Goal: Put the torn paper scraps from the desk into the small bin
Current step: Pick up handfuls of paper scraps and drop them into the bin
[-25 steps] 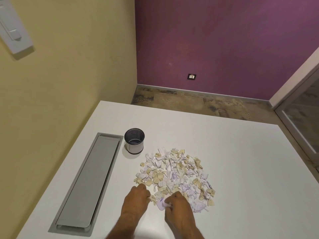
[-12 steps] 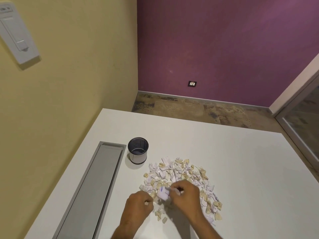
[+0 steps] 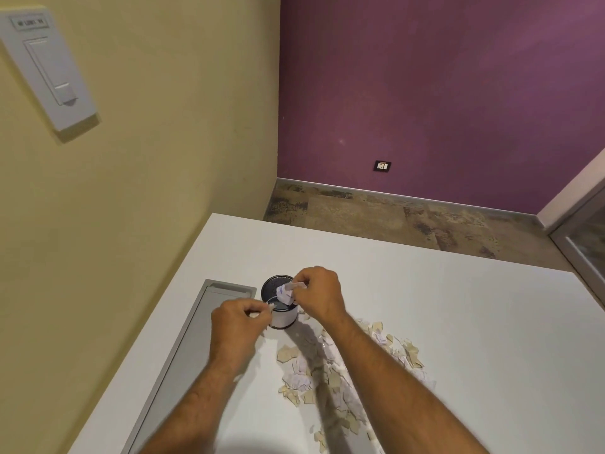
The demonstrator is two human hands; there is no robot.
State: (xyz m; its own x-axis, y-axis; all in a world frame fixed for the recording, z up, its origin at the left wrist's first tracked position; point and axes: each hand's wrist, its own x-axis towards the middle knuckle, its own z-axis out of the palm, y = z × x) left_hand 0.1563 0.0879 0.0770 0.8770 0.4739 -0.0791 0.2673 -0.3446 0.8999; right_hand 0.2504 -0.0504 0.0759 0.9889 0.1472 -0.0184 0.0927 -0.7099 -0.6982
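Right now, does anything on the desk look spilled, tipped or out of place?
Nothing stands out. The small bin stands upright, both hands hold scraps at its mouth, and the remaining torn paper scraps lie in one loose pile on the desk, none near its edge.

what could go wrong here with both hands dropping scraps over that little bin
1. The small round dark-mesh bin has a narrow mouth; the white scraps with blue writing pinched in the right hand look nearly as wide, so pieces may fall onto the white desk.
2. The left hand pinches a scrap at the rim and could knock the bin over.
3. The right forearm passes just over the pile of torn white and beige scraps and could scatter it.
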